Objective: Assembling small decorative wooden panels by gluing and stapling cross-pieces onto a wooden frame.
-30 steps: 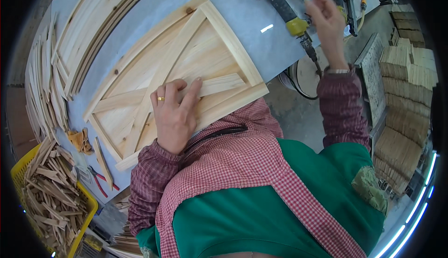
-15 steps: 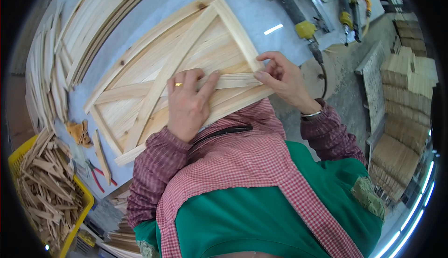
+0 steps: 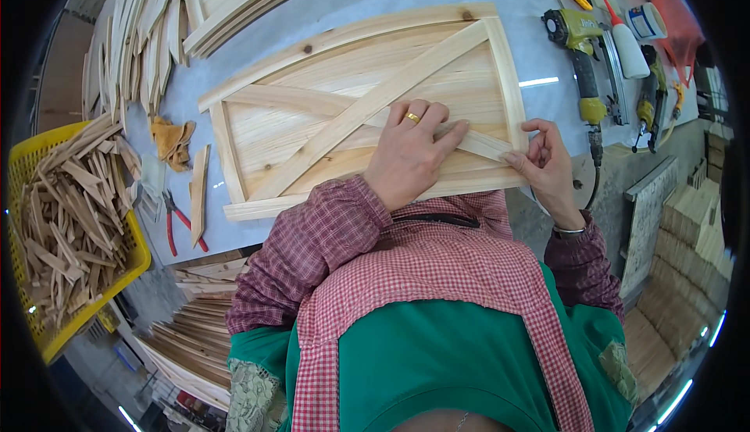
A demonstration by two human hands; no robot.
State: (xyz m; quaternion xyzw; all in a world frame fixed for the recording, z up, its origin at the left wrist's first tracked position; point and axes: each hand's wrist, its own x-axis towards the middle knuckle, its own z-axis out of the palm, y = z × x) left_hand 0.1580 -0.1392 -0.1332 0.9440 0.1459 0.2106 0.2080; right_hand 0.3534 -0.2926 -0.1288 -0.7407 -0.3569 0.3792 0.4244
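Observation:
A pale wooden panel (image 3: pixel 344 53) lies on the table in front of me, framed along its edges and crossed by diagonal strips. My left hand (image 3: pixel 410 151), with a gold ring, rests bent-fingered over the lower-right wooden strip (image 3: pixel 488 145) and presses it against the panel. At the strip's right end, my right hand (image 3: pixel 547 168) has its thumb on the wood and curled fingers by the frame's right side. Part of the strip is hidden beneath my left hand.
Left stands a yellow basket (image 3: pixel 139 256) of wood scraps, near red-handled pliers (image 3: pixel 178 221), an orange cloth (image 3: pixel 172 141) and loose slats (image 3: pixel 141 41). On the right lie a green nail gun (image 3: pixel 582 65), a white glue bottle (image 3: pixel 626 51) and stacked wood (image 3: pixel 687 229).
The view has turned, so the panel and both hands appear farther right. Both hands stay at about the same places on the panel.

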